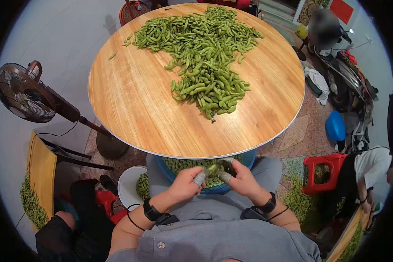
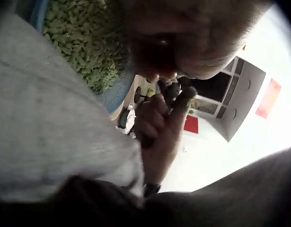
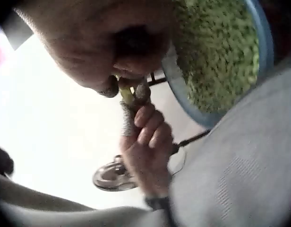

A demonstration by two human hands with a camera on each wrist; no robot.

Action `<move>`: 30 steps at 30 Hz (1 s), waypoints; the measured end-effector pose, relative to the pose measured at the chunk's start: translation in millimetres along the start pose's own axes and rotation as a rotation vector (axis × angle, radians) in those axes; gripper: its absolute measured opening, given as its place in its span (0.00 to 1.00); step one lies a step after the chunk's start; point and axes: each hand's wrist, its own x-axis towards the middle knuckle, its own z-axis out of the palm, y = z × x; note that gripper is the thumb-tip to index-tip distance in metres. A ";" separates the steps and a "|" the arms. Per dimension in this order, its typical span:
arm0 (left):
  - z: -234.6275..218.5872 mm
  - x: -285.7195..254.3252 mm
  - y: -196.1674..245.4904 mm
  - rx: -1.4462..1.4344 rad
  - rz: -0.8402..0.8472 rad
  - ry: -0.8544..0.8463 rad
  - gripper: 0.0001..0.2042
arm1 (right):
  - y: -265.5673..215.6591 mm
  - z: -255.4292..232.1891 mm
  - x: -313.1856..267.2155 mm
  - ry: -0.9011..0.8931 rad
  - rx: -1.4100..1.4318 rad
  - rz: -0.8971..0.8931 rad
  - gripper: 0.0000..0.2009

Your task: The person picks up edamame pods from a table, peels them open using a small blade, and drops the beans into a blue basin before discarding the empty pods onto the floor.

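Note:
Over the blue basin, the left hand and right hand meet at a green pod. The right wrist view shows the pod pinched between thumb and fingers of the left hand, with the right hand's fingertips on its upper end. Both thumbs wear pale wraps. Small green beans fill much of the basin. In the left wrist view, the near left hand hides the pod, and the right hand shows beyond it.
A round wooden table stands ahead, bearing a long heap of pods. A white bucket is beside the left knee. A standing fan is at left; a red stool and another person's arm are at right.

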 end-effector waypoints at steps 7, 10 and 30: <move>1.8 -8.1 -3.7 0.090 -0.120 -0.212 0.05 | 24.2 -4.8 13.1 0.168 -0.572 -0.508 0.16; -1.5 -9.2 -10.8 -0.058 -0.179 -0.230 0.05 | 16.4 -6.4 11.7 0.039 -0.769 -0.518 0.15; -81.5 -69.4 -74.5 0.685 0.024 0.557 0.17 | -2.7 11.5 18.1 0.191 -1.091 -0.519 0.13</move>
